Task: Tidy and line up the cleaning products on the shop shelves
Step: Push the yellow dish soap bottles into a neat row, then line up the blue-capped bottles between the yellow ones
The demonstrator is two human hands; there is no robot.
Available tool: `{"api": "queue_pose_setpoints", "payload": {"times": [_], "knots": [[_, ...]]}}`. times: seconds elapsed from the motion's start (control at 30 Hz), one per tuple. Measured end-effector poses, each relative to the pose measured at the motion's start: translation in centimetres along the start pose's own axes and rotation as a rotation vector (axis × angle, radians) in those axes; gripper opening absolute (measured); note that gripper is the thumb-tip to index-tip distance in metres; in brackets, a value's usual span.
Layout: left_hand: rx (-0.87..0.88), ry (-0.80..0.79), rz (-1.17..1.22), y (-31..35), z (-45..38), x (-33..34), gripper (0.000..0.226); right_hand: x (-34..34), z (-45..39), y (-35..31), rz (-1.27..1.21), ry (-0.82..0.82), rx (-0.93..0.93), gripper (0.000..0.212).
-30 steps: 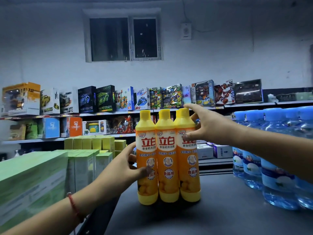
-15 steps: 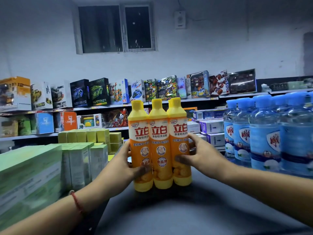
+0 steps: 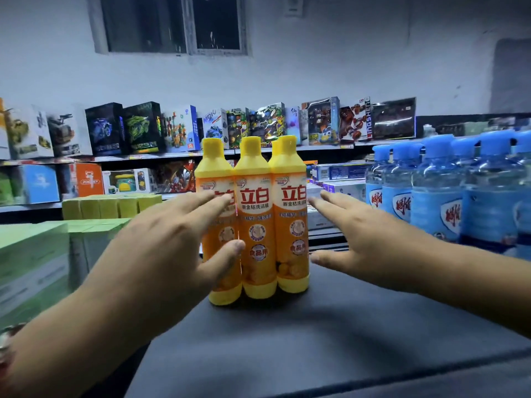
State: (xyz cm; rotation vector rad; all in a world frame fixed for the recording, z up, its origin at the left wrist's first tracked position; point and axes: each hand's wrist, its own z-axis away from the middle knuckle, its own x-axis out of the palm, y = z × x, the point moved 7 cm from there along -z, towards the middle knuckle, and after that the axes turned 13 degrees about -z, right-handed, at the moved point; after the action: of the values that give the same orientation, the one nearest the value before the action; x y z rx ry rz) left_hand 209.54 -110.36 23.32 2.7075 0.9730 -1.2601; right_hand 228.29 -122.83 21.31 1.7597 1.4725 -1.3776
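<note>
Bottles: three orange dish soap bottles (image 3: 257,219) with yellow caps are seen upright on the dark shelf top (image 3: 330,334), pressed side by side in a short row, labels turned to the front. A fourth yellow cap is partly seen behind the right one.
Left hand: the left hand (image 3: 169,248) is held in front of the left bottle, fingers straight and spread. The thumb (image 3: 230,249) is laid across the lower label of this bottle, and the fingertips are seen over its upper label. Nothing is clasped; whether the fingers really touch cannot be told.
Right hand: the right hand (image 3: 365,242) is held flat just beside the right bottle, fingers straight and apart. The fingertips are very near the bottle side; contact cannot be told. Nothing is held.
Water: blue water bottles (image 3: 448,196) with blue caps are packed together at the right of the same shelf top, well apart from the soap.
Boxes: green boxes (image 3: 31,262) are stacked at the left.
Background: toy boxes (image 3: 178,127) are lined on wall shelves behind.
</note>
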Motion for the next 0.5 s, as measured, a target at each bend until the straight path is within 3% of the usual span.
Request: {"api": "queue_pose_setpoints", "payload": {"times": [0.2, 0.5], "knots": [[0.046, -0.202, -0.041, 7.9, -1.4, -0.9, 0.082, -4.0, 3.9, 1.1, 0.064, -0.015, -0.107, 0.089], [0.072, -0.136, 0.076, 21.0, -6.0, -2.8, 0.086, -17.0, 10.6, 11.9, 0.099, 0.099, -0.066, 0.079]]}}
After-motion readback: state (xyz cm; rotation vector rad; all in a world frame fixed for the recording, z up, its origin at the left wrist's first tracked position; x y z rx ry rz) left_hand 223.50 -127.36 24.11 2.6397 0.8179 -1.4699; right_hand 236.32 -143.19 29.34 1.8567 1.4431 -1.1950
